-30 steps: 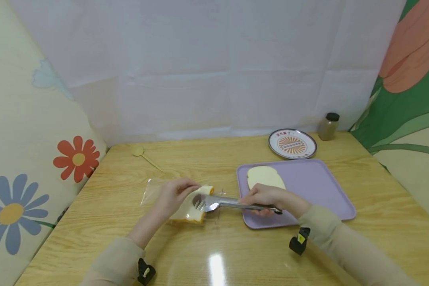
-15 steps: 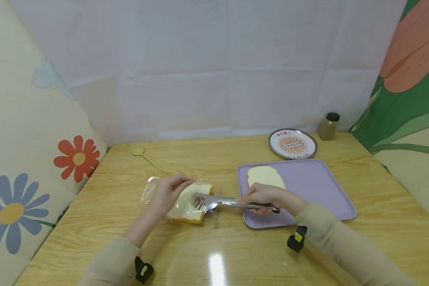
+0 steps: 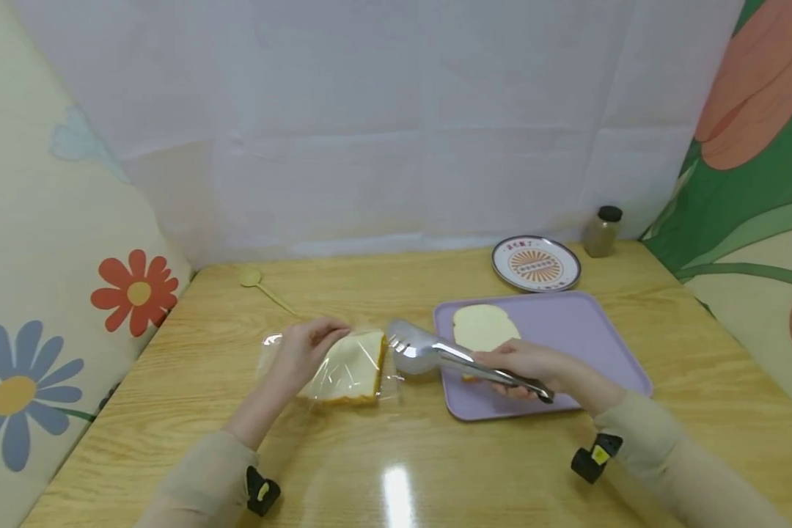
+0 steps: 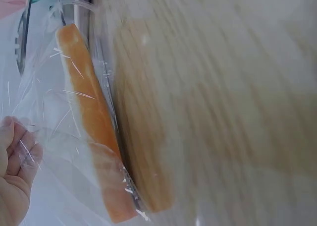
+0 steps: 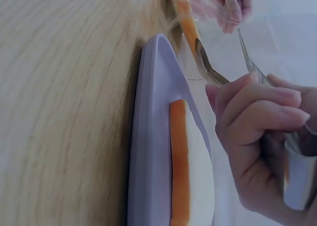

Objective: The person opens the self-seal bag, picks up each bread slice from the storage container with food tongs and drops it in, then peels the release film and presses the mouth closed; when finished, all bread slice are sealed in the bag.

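Observation:
Bread (image 3: 350,367) lies on the table inside a clear plastic bag (image 3: 270,352); its orange crust (image 4: 94,112) shows through the film in the left wrist view. My left hand (image 3: 306,352) pinches the film at the bag's upper side, as the left hand (image 4: 17,171) in its wrist view also shows. My right hand (image 3: 528,367) grips metal tongs (image 3: 449,352), their tips just right of the bagged bread. In the right wrist view the fingers of my right hand (image 5: 262,132) curl round the tongs, whose two arms stand apart with nothing between them.
A purple tray (image 3: 567,345) at the right holds a bread slice (image 3: 483,328), partly under my right hand. Behind the tray are a patterned plate (image 3: 536,264) and a black-capped jar (image 3: 602,233). A yellow spoon (image 3: 267,290) lies at the back left.
The tongs have come away from the bagged bread, moving right and up with my right hand, and their tips are spread. My left hand has shifted slightly left, still pinching the film.

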Available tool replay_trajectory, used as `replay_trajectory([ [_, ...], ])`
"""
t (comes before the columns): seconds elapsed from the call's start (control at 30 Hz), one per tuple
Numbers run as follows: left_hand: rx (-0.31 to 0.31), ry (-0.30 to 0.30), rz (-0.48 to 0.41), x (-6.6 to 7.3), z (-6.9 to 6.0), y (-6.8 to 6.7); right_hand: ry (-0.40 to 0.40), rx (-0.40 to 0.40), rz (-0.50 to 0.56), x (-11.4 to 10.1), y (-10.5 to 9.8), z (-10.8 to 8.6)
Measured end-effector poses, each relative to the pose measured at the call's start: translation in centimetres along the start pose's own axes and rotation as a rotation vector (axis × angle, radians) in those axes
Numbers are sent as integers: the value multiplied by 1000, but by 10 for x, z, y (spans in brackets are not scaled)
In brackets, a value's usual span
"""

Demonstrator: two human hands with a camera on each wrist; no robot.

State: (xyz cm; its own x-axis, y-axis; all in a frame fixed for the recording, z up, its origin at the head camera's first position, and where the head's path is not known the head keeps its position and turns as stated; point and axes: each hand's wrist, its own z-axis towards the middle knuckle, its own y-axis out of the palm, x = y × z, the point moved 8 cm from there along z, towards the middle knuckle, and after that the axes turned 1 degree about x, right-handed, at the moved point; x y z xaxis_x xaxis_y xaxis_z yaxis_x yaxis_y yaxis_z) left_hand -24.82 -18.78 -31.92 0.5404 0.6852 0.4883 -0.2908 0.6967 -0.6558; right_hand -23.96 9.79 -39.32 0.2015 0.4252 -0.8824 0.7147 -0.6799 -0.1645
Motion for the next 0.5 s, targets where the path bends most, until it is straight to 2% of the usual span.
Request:
replay_trajectory([
  [0.13,-20,-30,-8,-2,2,2,-5,43,50,8,-8,-21],
  [0.3,-50,-39,-28,-2,2,6,-35,106,94,18,-18,-50],
  [0.5,-155,-87,-53,-4,-1,18,-47,168,122,36,-29,-83],
])
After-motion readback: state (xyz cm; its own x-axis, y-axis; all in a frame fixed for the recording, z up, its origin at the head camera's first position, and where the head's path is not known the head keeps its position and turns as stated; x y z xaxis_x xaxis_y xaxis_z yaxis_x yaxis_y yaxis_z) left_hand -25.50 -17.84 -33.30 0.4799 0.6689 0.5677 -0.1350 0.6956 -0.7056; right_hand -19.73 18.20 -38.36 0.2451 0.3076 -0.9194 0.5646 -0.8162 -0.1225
